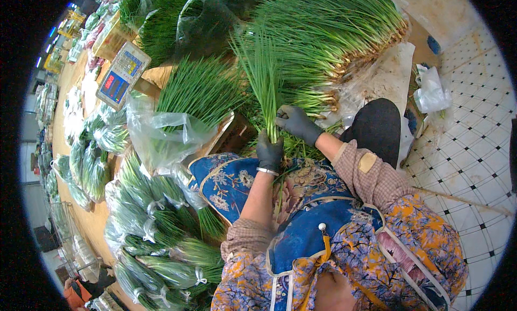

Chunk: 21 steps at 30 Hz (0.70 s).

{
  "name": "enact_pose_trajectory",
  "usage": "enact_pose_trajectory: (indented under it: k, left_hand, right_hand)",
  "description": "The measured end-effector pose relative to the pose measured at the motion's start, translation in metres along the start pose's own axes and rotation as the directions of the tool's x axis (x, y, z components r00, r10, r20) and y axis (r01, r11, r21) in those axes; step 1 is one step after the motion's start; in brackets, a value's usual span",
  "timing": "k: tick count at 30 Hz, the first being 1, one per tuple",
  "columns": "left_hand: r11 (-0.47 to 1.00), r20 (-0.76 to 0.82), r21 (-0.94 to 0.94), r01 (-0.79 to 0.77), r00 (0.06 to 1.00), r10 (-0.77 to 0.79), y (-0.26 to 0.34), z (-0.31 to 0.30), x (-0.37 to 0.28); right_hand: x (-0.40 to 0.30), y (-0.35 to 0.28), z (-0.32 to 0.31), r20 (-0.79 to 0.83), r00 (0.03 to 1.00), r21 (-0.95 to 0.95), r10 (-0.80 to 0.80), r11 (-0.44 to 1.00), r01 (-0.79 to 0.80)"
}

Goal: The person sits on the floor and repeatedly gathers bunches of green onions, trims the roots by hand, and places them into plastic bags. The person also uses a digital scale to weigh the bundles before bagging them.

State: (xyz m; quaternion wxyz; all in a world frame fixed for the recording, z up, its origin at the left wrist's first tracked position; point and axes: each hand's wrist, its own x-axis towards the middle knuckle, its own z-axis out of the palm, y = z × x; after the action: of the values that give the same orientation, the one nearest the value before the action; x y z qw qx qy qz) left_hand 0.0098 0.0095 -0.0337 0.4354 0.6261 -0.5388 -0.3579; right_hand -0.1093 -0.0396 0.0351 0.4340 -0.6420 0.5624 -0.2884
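My left hand (270, 151), in a dark glove with a pale band at the wrist, is closed around the lower stalks of a bunch of green onions (264, 80). The leaves point up and away from me. Close to the right side of these stalks is my right hand (299, 123), gloved alike, with its fingers curled. Whether a stalk or leaf is pinched in it, I cannot tell. Beyond the hands lies a large heap of green onions (323, 24), roots to the right. Loose green trimmings (303, 145) lie below my hands, over the blue floral apron (230, 181).
A digital scale (123, 76) with a lit display stands at the left. Nearer lies an open clear plastic bag (161, 139) beside more green onions (202, 94). Several tied bags of green onions (141, 214) are piled at lower left. White tiled floor (464, 149) extends right.
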Motion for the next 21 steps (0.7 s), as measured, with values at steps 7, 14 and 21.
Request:
enact_pose_trajectory:
  k: [7,14,21]
  left_hand:
    - [0.754,0.377,-0.494,0.434,0.888,-0.264,0.038,-0.021,0.004]
    - [0.605,0.502,-0.584,0.541,0.827,-0.254,0.061,-0.024,0.006]
    - [0.998,0.71,0.036,-0.043,0.704,0.005,0.072,-0.052,0.031]
  right_hand:
    - [-0.073,-0.047,-0.03,0.728,0.594,0.266,-0.341,0.94,0.214]
    - [-0.009,0.035,-0.051,0.554,0.812,0.427,0.184,0.774,-0.467]
    - [0.058,-0.024,-0.025,0.379,0.925,0.817,-0.021,0.478,-0.324]
